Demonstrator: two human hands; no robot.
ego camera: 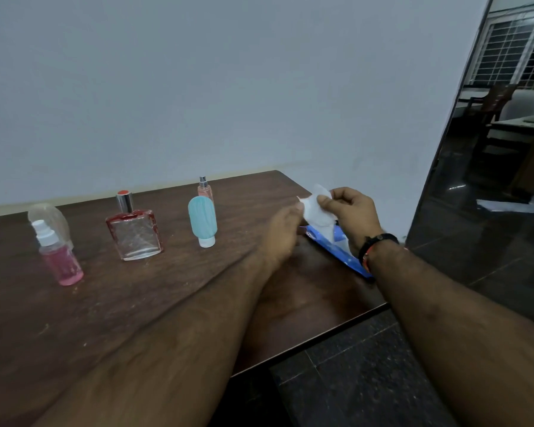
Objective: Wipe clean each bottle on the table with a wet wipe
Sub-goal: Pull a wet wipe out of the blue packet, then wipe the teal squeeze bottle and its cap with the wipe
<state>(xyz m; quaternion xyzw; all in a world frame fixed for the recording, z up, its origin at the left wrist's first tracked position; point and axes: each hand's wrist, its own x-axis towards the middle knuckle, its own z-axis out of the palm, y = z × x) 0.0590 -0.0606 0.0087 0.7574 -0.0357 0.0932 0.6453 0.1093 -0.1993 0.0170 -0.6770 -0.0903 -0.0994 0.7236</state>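
**Wet wipe in both hands, bottles not yet touched**

The white wet wipe (316,211) hangs between our two hands above the blue plastic wipe pack (339,249), which lies at the right end of the dark wooden tabletop (167,303). Our right hand (352,215) pinches its upper edge with curled fingers; our left hand (282,231) grips the opposite edge. We judge the step to be drawing out or unfolding the wipe.

Left of the pack stand the bottles: a teal squeeze bottle on its white cap (202,221), a slim pink spray bottle (204,189) just behind it, a square clear glass bottle with red edges (134,232), a pink-filled plastic spray bottle (59,257) and a clear domed bottle (50,218) behind that.

Next we need one hand freed to lift a bottle, probably the teal one, nearest.
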